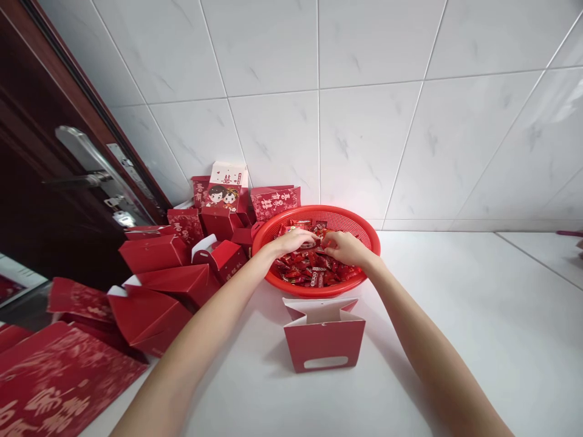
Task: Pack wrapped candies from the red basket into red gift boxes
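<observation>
One left hand (296, 241): fingers outstretched.
One right hand (347, 247): fingers curled; whether either clamps candies (314, 267), can't tell.
Basket (314, 291): near table's (492, 303) back edge; digging could cause spills.
Box (324, 343): before basket; bumping could topple it.

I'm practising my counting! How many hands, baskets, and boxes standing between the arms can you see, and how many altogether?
Hands: 2, left hand and right hand
Baskets: 1, red basket
Boxes there: 1, open red box
Total: 4
</observation>
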The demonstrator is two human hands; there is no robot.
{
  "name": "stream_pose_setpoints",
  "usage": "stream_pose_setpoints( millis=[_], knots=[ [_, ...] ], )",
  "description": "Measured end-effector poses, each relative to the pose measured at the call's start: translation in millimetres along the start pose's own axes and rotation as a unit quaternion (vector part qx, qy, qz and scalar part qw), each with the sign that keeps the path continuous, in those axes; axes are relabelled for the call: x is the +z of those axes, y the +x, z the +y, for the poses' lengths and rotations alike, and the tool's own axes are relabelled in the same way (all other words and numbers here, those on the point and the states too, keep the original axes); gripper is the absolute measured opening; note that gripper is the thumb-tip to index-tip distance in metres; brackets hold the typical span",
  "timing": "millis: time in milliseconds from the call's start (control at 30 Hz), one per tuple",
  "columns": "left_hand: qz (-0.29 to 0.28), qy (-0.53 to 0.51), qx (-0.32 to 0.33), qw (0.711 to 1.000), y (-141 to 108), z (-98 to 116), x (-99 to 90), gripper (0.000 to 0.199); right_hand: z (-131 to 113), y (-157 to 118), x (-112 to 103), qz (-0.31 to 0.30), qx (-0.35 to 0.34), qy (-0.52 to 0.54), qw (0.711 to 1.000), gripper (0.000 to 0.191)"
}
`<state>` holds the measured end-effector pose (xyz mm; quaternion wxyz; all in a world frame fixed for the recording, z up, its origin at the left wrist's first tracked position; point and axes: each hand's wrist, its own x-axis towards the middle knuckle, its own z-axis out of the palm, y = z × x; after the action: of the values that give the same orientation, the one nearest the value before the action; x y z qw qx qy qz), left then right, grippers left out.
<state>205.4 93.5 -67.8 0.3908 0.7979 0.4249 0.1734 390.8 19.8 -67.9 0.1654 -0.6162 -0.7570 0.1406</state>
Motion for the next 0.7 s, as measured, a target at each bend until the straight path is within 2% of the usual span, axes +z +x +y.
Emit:
stream_pose_setpoints(
  millis=[133,267,333,467,633,700],
  knots=[
    [-0.033,0.103,-0.014,0.994,-4,3,-0.1,0.037,1,1,1,-0.014,-0.002,0.006,1.0,0.017],
    [0.01,0.241,-0.003,0.971,-9,4,0.1,0.038,2,-1,1,-0.054,-0.021,0.012,0.998,0.019],
    [-0.021,0.276,-0.013,0.961,-11,6,1.2,0.035,1,-1,0,-0.089,-0.016,0.006,0.996,0.029],
    [-0.13,0.337,-0.041,0.932,-15,14,4.6,0.031,-3,-3,-1,-0.132,0.004,-0.039,0.991,0.042],
    [-0.154,0.401,-0.036,0.902,-19,21,7.9,0.032,-5,-3,0,-0.111,0.028,-0.085,0.99,0.026],
    [-0.151,0.42,-0.032,0.894,-20,23,9.8,0.03,-6,-3,0,-0.098,0.038,-0.091,0.99,0.025]
  ],
)
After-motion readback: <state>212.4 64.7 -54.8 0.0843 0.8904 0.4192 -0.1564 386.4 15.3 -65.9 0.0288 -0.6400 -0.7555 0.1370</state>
